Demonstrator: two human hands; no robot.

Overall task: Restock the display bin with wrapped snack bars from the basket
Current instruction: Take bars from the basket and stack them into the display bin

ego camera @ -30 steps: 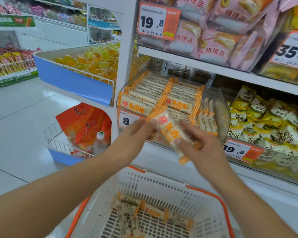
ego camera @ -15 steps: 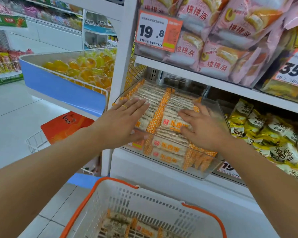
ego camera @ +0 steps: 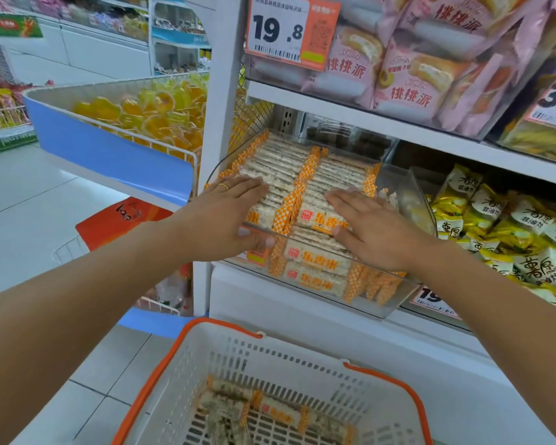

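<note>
On the middle shelf sits the clear display bin, packed with snack bars in see-through wrap with orange-checked ends, stacked in two rows; both hands lie right on top; left hand flat, fingers straight, on the left row; right hand likewise on the right row; more bars sit in the white basket nearer.

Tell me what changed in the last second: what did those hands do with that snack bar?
Both hands carried the orange-and-white wrapped bar forward into the clear plastic display bin and let go. Now the left hand and right hand press flat on the rows there. Loose bars remain in the white basket with orange rim.
</note>
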